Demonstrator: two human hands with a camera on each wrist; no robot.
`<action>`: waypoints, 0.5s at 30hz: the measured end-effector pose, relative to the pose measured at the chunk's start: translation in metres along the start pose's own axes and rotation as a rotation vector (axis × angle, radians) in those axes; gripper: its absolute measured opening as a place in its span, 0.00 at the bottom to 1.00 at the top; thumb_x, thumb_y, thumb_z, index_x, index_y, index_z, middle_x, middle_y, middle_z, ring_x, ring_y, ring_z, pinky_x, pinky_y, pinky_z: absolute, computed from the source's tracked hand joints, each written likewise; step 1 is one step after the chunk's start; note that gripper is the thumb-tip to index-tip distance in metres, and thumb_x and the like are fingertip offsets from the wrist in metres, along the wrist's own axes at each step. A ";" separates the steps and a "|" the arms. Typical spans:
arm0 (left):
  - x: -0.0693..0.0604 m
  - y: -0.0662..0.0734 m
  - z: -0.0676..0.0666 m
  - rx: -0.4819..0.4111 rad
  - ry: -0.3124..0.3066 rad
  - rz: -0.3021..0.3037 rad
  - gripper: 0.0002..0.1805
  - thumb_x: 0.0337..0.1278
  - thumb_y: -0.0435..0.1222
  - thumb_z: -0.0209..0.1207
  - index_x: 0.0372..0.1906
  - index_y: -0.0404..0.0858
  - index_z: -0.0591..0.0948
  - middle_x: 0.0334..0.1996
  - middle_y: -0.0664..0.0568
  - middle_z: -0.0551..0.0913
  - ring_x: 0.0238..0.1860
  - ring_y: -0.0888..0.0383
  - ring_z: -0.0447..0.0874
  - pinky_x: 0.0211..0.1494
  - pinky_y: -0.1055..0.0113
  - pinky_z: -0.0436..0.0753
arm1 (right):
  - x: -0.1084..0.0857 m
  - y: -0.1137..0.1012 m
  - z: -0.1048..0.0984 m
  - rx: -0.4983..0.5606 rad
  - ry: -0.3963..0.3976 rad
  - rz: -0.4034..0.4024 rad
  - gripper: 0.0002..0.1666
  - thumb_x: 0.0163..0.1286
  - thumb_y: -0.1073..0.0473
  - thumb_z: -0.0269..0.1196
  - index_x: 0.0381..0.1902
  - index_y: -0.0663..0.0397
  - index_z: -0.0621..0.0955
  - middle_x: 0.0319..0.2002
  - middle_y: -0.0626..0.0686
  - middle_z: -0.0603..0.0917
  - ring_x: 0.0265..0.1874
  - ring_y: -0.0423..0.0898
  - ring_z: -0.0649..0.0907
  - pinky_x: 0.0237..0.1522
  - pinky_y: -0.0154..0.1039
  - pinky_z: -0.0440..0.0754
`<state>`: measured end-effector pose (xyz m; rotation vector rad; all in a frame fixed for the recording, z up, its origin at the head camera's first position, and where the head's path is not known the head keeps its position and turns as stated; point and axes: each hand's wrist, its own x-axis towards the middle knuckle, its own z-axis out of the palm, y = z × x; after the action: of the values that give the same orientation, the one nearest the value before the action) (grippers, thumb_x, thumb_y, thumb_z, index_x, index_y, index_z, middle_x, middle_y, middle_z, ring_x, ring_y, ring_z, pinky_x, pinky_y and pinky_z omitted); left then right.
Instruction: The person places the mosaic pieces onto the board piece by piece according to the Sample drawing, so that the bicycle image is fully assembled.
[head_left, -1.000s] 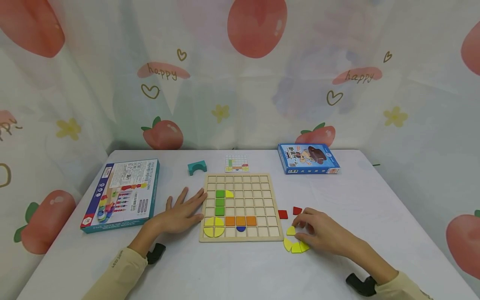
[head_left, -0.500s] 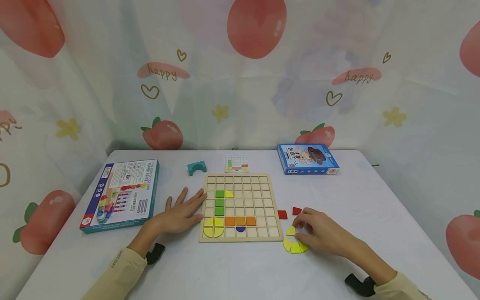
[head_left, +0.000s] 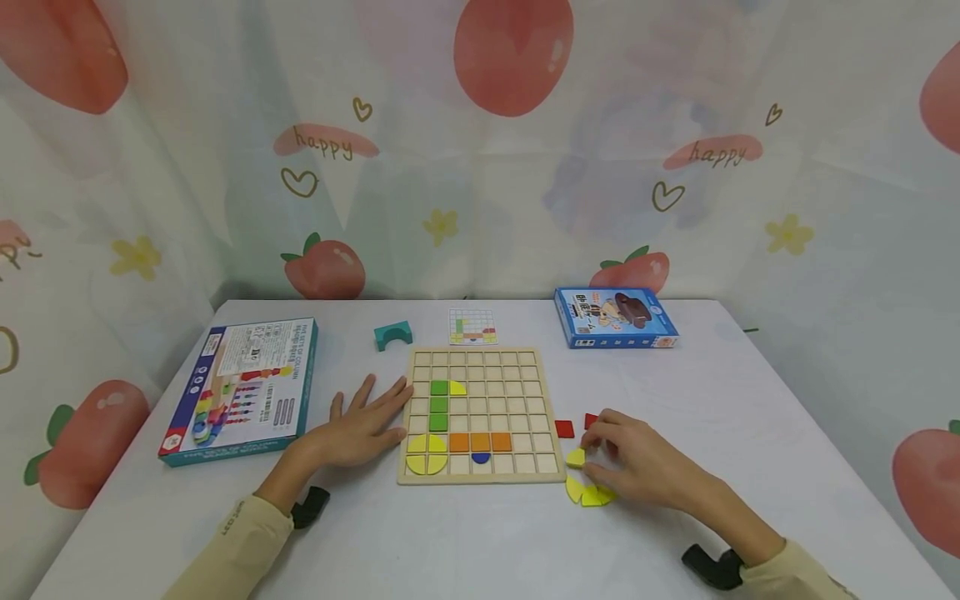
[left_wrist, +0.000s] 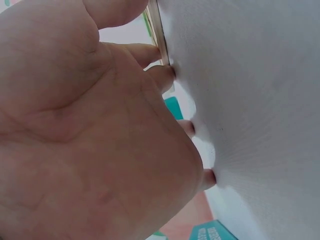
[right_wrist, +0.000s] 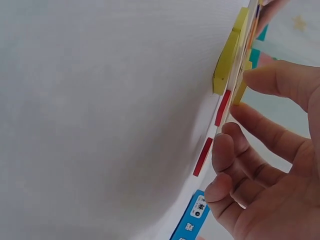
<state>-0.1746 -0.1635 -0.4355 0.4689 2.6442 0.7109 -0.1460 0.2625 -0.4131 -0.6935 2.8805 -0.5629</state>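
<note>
My right hand point(head_left: 641, 458) pinches a yellow quarter-circle piece point(head_left: 575, 457) between thumb and index finger, just off the board's lower right edge; the right wrist view shows the pinched piece point(right_wrist: 243, 85) edge-on. Below it, several more yellow pieces point(head_left: 590, 495) lie on the table. A red square point(head_left: 564, 429) and a partly covered red piece point(head_left: 591, 421) sit beyond the fingers. With fingers spread, my left hand point(head_left: 360, 435) rests on the table, fingertips touching the left edge of the wooden grid board point(head_left: 480, 479). Green, yellow, orange and blue pieces fill some of its cells.
Behind the board lie a small pattern card point(head_left: 473, 327) and a teal arch block point(head_left: 393, 335). A large game box point(head_left: 242, 390) stands left of my left hand. At the back right is a blue box point(head_left: 617, 318). A patterned curtain hangs behind the table.
The pinched yellow piece has shifted slightly left toward the board, away from the other yellow pieces, with my right hand moving along. My left hand stays where it was.
</note>
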 end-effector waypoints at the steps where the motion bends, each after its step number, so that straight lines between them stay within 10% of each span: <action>1: 0.000 0.000 0.000 -0.001 0.000 -0.002 0.40 0.80 0.51 0.52 0.87 0.50 0.52 0.89 0.51 0.45 0.87 0.34 0.22 0.78 0.21 0.22 | 0.001 -0.001 0.000 0.003 0.002 -0.004 0.11 0.64 0.52 0.76 0.43 0.39 0.86 0.38 0.40 0.78 0.37 0.37 0.75 0.36 0.27 0.76; 15: 0.001 -0.001 0.000 0.012 -0.010 -0.011 0.44 0.76 0.56 0.55 0.87 0.51 0.51 0.89 0.52 0.44 0.88 0.35 0.21 0.78 0.21 0.23 | 0.024 -0.018 0.009 0.026 0.039 -0.118 0.09 0.67 0.55 0.72 0.44 0.43 0.87 0.42 0.43 0.80 0.38 0.39 0.77 0.39 0.29 0.78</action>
<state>-0.1752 -0.1637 -0.4364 0.4601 2.6405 0.6883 -0.1574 0.2334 -0.4156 -0.8622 2.8764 -0.6346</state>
